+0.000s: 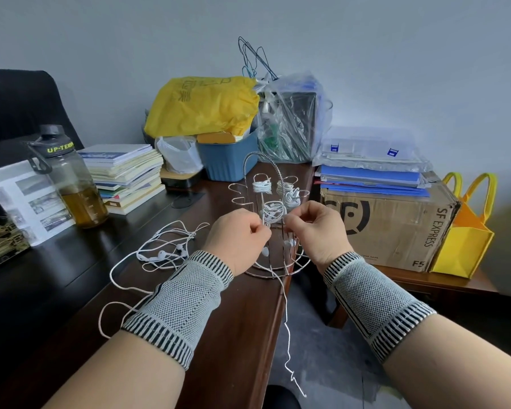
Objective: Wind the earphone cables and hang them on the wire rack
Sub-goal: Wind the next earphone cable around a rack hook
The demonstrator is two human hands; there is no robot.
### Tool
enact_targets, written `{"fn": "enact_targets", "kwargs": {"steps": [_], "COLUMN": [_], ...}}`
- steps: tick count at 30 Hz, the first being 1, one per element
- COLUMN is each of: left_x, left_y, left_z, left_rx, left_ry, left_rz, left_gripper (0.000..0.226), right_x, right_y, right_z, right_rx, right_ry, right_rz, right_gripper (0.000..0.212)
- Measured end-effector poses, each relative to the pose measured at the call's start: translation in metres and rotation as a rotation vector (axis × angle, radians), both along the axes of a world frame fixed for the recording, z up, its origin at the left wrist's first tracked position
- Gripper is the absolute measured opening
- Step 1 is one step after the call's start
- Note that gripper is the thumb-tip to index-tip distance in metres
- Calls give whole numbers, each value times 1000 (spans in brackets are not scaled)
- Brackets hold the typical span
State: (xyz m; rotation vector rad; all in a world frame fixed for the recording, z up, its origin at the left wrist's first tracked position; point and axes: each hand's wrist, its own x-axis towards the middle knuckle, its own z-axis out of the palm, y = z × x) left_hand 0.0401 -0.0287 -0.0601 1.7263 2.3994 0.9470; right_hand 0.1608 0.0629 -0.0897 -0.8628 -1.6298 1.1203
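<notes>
Your left hand [242,234] and right hand [313,224] are pinching the cable coil [273,212] at the wire rack [263,160] | two coils hanging | loose earphones [163,252] on the table [233,305] waiting

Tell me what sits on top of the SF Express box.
On the cardboard box lies a stack of blue folders, with clear plastic cases on top. What the folders hold is covered.
</notes>
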Motion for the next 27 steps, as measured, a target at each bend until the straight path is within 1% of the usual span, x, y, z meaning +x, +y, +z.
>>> {"fn": "enact_targets", "kwargs": {"steps": [3, 6, 8, 11, 13, 16, 19, 22, 25, 27], "left_x": [0, 1, 4, 10, 14, 18, 17, 14, 2, -7], "left_y": [-3, -7, -10, -13, -13, -13, -15, -18, -26, -32], "left_z": [-2, -1, 0, 0, 1, 3, 6, 6, 7, 10], "left_rx": [3, -3, -35, -61, -62, -48, -1, -38, -139, -178], "left_ry": [-104, -117, -49, 102, 172, 219, 159, 18, -136, -192], "left_rz": [-37, -65, -84, -89, -87, -87, -57, -47, -110, -151], "left_gripper": [29, 27, 24, 15, 8, 11, 12, 12, 15, 12], "right_x": [2, 4, 4, 3, 1, 0, 1, 3, 4, 3], "right_y": [-3, -4, -4, -9, -11, -9, -7, -8, -9, -7], "right_z": [-1, -7, -11, -11, -13, -16, -16, -14, -12, -11], "right_rx": [80, 169, 269, 423, 488, 530, 527, 468, 393, 298], "right_ry": [-15, -53, -96, -161, -178, -168, -174, -165, -121, -75], "right_rz": [35, 60, 51, 75, 106, 87, 52, 20, -10, -1], "right_gripper": [21, 27, 33, 38, 34, 26, 15, 9, 24, 26]}}
